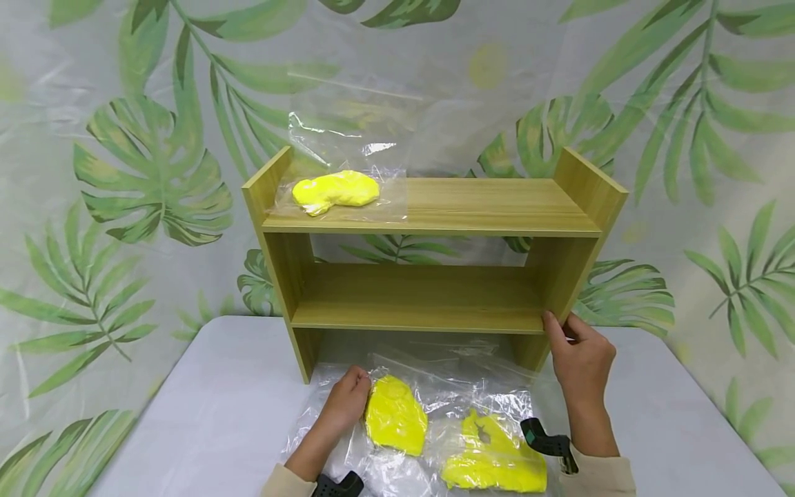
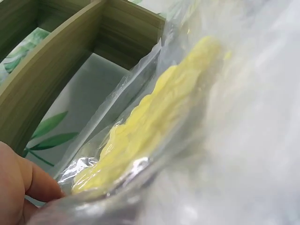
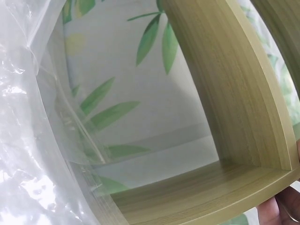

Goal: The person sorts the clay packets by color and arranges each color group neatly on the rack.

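Observation:
My left hand [image 1: 346, 402] pinches the left edge of a clear plastic bag [image 1: 390, 366] holding a flattened yellow, clay-like lump [image 1: 395, 416]. In the left wrist view, the fingertips [image 2: 43, 185] sit at the bag's edge beside the yellow lump. My right hand [image 1: 582, 360] grips the right side panel of a wooden shelf [image 1: 416, 319], where the middle board meets it. The right wrist view shows only a few of its fingers, below that corner. Another yellow lump [image 1: 497, 459] in clear plastic lies to the right, in front of the shelf.
On the top board, a clear bag [image 1: 393, 197] with a yellow lump [image 1: 338, 190] rests at the left. The shelf stands on a white table [image 1: 205, 414], with leaf-patterned cloth [image 1: 155, 166] behind. Crumpled plastic covers the table in front of the shelf.

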`<action>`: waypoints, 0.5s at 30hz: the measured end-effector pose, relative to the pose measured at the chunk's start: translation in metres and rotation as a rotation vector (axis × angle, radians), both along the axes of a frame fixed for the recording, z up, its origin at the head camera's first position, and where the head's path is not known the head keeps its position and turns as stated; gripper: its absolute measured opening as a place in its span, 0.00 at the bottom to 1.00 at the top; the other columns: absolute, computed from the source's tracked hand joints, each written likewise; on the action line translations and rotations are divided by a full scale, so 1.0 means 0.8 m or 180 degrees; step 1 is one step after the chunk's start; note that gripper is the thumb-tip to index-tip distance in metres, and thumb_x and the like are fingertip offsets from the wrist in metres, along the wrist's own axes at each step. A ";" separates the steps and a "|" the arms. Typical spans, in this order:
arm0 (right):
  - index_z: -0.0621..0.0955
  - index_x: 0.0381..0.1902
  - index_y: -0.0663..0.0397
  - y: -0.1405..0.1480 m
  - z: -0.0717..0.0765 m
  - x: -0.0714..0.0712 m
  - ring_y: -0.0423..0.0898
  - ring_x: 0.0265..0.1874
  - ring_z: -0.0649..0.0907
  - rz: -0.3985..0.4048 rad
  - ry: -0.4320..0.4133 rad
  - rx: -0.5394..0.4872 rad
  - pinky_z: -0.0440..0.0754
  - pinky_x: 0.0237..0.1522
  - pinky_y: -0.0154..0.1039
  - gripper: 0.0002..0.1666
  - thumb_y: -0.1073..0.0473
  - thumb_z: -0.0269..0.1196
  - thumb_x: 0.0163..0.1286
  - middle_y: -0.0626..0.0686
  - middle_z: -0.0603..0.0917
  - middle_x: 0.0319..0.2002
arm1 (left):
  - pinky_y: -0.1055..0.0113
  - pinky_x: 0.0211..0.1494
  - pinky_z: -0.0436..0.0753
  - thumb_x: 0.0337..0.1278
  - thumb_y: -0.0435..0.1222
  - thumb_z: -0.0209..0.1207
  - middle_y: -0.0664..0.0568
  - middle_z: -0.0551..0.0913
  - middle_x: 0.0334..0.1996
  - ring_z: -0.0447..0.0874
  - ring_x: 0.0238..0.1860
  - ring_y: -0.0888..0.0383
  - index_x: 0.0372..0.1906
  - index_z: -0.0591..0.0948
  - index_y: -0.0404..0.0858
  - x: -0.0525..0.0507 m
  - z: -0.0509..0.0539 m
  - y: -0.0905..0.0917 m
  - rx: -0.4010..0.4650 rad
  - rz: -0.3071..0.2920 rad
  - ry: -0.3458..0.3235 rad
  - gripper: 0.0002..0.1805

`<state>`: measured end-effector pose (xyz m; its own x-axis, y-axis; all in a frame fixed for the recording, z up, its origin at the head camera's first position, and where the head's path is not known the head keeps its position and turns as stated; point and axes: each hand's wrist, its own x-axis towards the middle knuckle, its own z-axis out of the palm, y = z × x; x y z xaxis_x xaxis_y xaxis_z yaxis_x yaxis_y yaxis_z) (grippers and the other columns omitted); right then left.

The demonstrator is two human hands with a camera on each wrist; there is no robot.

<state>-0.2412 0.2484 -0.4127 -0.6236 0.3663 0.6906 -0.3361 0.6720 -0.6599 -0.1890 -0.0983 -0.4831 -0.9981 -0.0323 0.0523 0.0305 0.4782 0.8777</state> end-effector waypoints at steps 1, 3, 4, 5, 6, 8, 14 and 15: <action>0.88 0.34 0.61 0.000 0.000 0.000 0.12 0.23 0.71 0.0000 -0.0001 0.0005 0.68 0.23 0.15 0.12 0.56 0.68 0.63 0.59 0.87 0.25 | 0.62 0.36 0.71 0.67 0.34 0.44 0.51 0.69 0.23 0.72 0.32 0.53 0.33 0.71 0.38 0.000 0.000 0.000 0.0041 0.0021 -0.0019 0.07; 0.88 0.34 0.61 0.000 0.000 0.000 0.12 0.24 0.71 0.0005 -0.0006 0.0009 0.68 0.24 0.15 0.12 0.56 0.67 0.63 0.59 0.87 0.26 | 0.62 0.37 0.70 0.67 0.35 0.43 0.50 0.69 0.24 0.72 0.34 0.52 0.33 0.70 0.38 0.000 0.002 0.001 0.0147 0.0065 -0.0073 0.08; 0.88 0.34 0.61 0.000 0.000 0.000 0.12 0.24 0.71 0.0008 -0.0009 0.0004 0.68 0.24 0.15 0.12 0.56 0.67 0.63 0.59 0.87 0.26 | 0.61 0.38 0.70 0.67 0.35 0.43 0.50 0.69 0.25 0.72 0.35 0.51 0.34 0.70 0.38 0.001 0.003 0.002 0.0203 0.0080 -0.0099 0.08; 0.88 0.34 0.61 0.000 0.000 0.000 0.12 0.24 0.71 0.0012 -0.0014 0.0000 0.69 0.24 0.15 0.12 0.56 0.67 0.63 0.59 0.87 0.26 | 0.61 0.38 0.70 0.66 0.35 0.42 0.50 0.68 0.25 0.72 0.36 0.51 0.34 0.70 0.37 0.001 0.004 0.002 0.0258 0.0098 -0.0127 0.08; 0.88 0.34 0.62 0.000 0.000 0.000 0.13 0.24 0.71 0.0018 -0.0020 -0.0006 0.69 0.24 0.15 0.12 0.56 0.67 0.63 0.59 0.87 0.26 | 0.61 0.39 0.69 0.66 0.35 0.42 0.50 0.68 0.26 0.71 0.36 0.51 0.34 0.70 0.37 0.001 0.005 0.003 0.0320 0.0108 -0.0150 0.08; 0.88 0.33 0.62 0.000 0.000 0.000 0.13 0.24 0.71 0.0028 -0.0032 -0.0019 0.69 0.24 0.15 0.12 0.56 0.67 0.63 0.59 0.87 0.26 | 0.61 0.40 0.69 0.66 0.35 0.42 0.50 0.68 0.27 0.71 0.37 0.51 0.34 0.70 0.36 0.002 0.006 0.004 0.0434 0.0117 -0.0192 0.08; 0.88 0.34 0.62 0.000 0.000 0.001 0.13 0.23 0.71 0.0022 -0.0068 -0.0040 0.69 0.24 0.15 0.13 0.55 0.67 0.64 0.59 0.87 0.26 | 0.62 0.38 0.69 0.65 0.42 0.53 0.49 0.69 0.30 0.69 0.37 0.52 0.35 0.68 0.36 0.001 0.006 0.005 0.0573 0.0013 -0.0399 0.13; 0.88 0.34 0.62 0.000 0.000 0.001 0.13 0.23 0.71 0.0022 -0.0063 -0.0044 0.69 0.24 0.15 0.13 0.55 0.67 0.64 0.59 0.87 0.26 | 0.62 0.38 0.69 0.63 0.43 0.57 0.48 0.69 0.31 0.69 0.37 0.51 0.36 0.67 0.36 0.001 0.007 0.005 0.0583 -0.0035 -0.0427 0.15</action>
<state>-0.2407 0.2483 -0.4123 -0.6397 0.3715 0.6729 -0.3274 0.6604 -0.6758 -0.1881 -0.0940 -0.4779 -0.9961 -0.0180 -0.0865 -0.0878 0.3108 0.9464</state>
